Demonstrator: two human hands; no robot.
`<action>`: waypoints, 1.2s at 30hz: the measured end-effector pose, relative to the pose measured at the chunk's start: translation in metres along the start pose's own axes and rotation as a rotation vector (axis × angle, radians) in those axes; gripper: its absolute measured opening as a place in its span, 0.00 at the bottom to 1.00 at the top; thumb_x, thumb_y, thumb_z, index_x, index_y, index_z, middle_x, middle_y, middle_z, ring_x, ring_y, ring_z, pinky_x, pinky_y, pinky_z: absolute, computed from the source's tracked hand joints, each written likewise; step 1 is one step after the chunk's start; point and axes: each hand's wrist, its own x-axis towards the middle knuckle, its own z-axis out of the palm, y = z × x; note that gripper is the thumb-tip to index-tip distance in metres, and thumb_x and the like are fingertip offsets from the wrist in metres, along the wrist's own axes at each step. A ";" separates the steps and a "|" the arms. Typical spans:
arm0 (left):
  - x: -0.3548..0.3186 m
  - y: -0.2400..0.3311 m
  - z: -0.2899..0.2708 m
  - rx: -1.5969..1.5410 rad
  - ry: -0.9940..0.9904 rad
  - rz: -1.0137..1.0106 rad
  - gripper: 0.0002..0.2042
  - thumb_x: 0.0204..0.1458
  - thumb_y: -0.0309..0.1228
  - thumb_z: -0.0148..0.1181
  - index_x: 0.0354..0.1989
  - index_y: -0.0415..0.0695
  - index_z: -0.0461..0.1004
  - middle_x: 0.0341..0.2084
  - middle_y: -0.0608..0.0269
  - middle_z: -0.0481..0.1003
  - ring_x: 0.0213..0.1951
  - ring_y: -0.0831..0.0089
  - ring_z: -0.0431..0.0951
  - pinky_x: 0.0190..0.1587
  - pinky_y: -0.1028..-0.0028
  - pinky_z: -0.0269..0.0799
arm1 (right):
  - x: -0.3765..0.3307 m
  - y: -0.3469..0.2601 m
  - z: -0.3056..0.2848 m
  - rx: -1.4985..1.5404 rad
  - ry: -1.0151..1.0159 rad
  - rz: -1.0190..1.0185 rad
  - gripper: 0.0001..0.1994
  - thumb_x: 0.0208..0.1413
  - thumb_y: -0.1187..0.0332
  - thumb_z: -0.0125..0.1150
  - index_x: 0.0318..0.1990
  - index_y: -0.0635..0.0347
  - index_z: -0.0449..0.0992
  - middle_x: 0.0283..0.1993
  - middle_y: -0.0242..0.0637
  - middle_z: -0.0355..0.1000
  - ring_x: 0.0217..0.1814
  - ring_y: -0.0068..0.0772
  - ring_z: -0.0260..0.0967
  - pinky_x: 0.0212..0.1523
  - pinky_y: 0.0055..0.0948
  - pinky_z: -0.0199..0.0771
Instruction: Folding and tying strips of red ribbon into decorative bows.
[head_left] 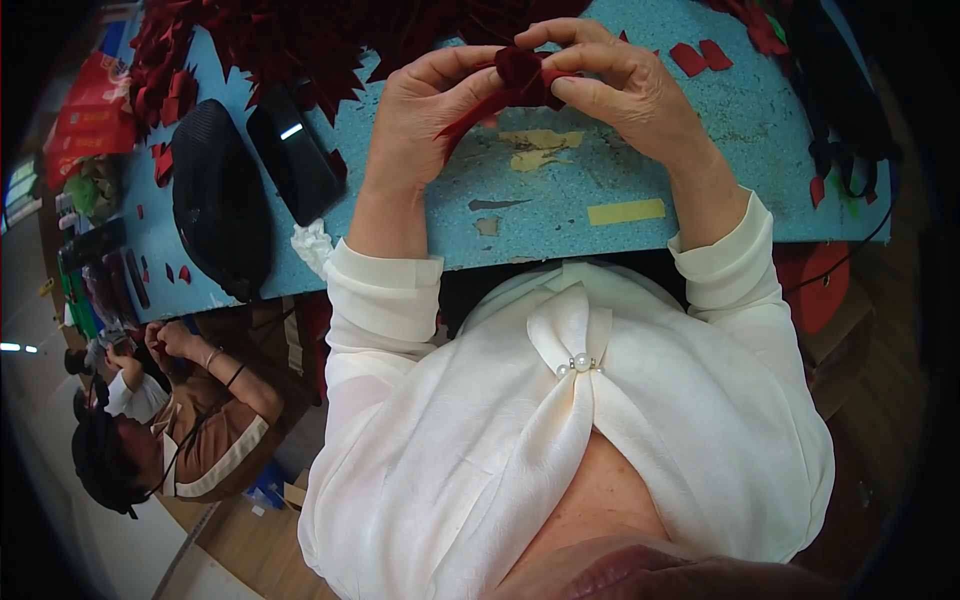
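Note:
A dark red velvet ribbon (519, 70), folded into a small looped shape, is held between my two hands over the far part of the table. My left hand (428, 100) pinches its left side between thumb and fingers, and a loose tail of ribbon hangs down toward my left wrist. From the other side my right hand (625, 92) grips the ribbon with thumb and bent fingers. Just beyond my hands lies a big heap of dark red ribbon pieces (280, 45) with pointed ends. The inner folds are partly hidden by my fingers.
The blue table (560, 225) carries a black phone (290, 155), a black mesh pouch (218, 195) and a crumpled white tissue (312, 245) on the left. Small red pieces (700, 57) and black straps (835, 110) lie on the right. Another person (200, 430) works at the left.

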 end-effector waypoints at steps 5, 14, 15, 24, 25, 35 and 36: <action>0.000 0.000 0.006 0.064 -0.031 0.026 0.09 0.51 0.25 0.60 0.41 0.39 0.77 0.30 0.58 0.78 0.27 0.76 0.78 0.27 0.82 0.75 | -0.001 -0.001 0.003 0.126 -0.005 0.137 0.07 0.53 0.74 0.49 0.34 0.61 0.75 0.54 0.34 0.65 0.50 0.25 0.66 0.51 0.22 0.68; 0.001 -0.004 0.000 -0.025 -0.035 -0.030 0.10 0.50 0.24 0.60 0.41 0.38 0.77 0.29 0.59 0.78 0.24 0.79 0.76 0.25 0.83 0.74 | -0.002 0.005 0.000 0.048 -0.051 0.082 0.08 0.55 0.71 0.47 0.35 0.62 0.75 0.54 0.33 0.64 0.47 0.22 0.64 0.51 0.21 0.63; 0.003 -0.005 -0.001 -0.121 -0.029 -0.043 0.10 0.51 0.25 0.60 0.41 0.37 0.77 0.28 0.59 0.78 0.24 0.78 0.76 0.25 0.82 0.74 | -0.002 0.004 0.000 0.078 -0.018 0.107 0.09 0.57 0.70 0.48 0.37 0.62 0.76 0.54 0.33 0.65 0.48 0.23 0.64 0.51 0.21 0.63; -0.001 -0.001 0.002 -0.265 0.040 -0.080 0.10 0.50 0.25 0.60 0.41 0.37 0.76 0.27 0.57 0.78 0.24 0.77 0.77 0.25 0.81 0.74 | 0.000 -0.001 0.002 0.181 0.007 0.154 0.13 0.59 0.63 0.51 0.39 0.60 0.79 0.56 0.35 0.66 0.52 0.24 0.65 0.56 0.25 0.61; 0.000 -0.002 0.002 -0.266 0.042 -0.079 0.10 0.50 0.25 0.60 0.41 0.37 0.76 0.27 0.57 0.78 0.24 0.77 0.77 0.25 0.81 0.74 | 0.000 -0.001 0.003 0.180 0.004 0.154 0.13 0.59 0.63 0.51 0.39 0.60 0.79 0.56 0.35 0.66 0.52 0.24 0.65 0.56 0.25 0.61; 0.000 -0.003 0.007 -0.139 -0.010 -0.023 0.09 0.51 0.24 0.59 0.41 0.39 0.77 0.27 0.59 0.78 0.24 0.78 0.76 0.26 0.82 0.74 | 0.002 -0.007 0.010 0.758 -0.018 0.351 0.17 0.60 0.64 0.45 0.46 0.67 0.76 0.60 0.43 0.63 0.55 0.30 0.65 0.61 0.32 0.56; 0.000 -0.002 0.008 -0.144 0.000 -0.048 0.09 0.51 0.23 0.58 0.41 0.38 0.76 0.27 0.59 0.77 0.23 0.77 0.76 0.26 0.82 0.74 | 0.002 -0.007 0.011 0.781 0.006 0.366 0.18 0.60 0.64 0.44 0.46 0.68 0.75 0.61 0.45 0.62 0.55 0.31 0.65 0.62 0.32 0.56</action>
